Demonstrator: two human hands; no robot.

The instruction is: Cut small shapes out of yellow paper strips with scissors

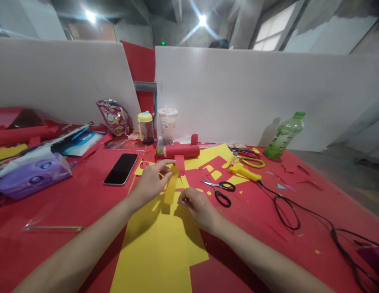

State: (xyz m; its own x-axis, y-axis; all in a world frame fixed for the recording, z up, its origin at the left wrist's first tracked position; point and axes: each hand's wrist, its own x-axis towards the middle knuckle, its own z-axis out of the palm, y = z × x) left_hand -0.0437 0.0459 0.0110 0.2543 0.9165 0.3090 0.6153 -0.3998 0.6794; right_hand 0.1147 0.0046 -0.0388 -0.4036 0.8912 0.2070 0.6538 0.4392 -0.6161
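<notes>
My left hand (153, 178) pinches the upper end of a narrow yellow paper strip (171, 188), which hangs down between my two hands. Just right of the strip is my right hand (198, 205), its fingers curled together; whether anything is in them is hidden. Below both hands lies a large yellow paper sheet (158, 248) with a notched right edge. Beyond them rests a red paper tube (185, 152) with a green tip and a red strip attached. Black-handled scissors (219, 190) lie partly spread on the table to the right of my right hand.
A yellow glue gun (244, 170) trails a black cord (294, 203) across the right side. A phone (121, 169) and purple tissue pack (35, 175) lie left. A drink cup (168, 126), small bottle (145, 128) and green bottle (283, 136) stand before a white partition (232, 93).
</notes>
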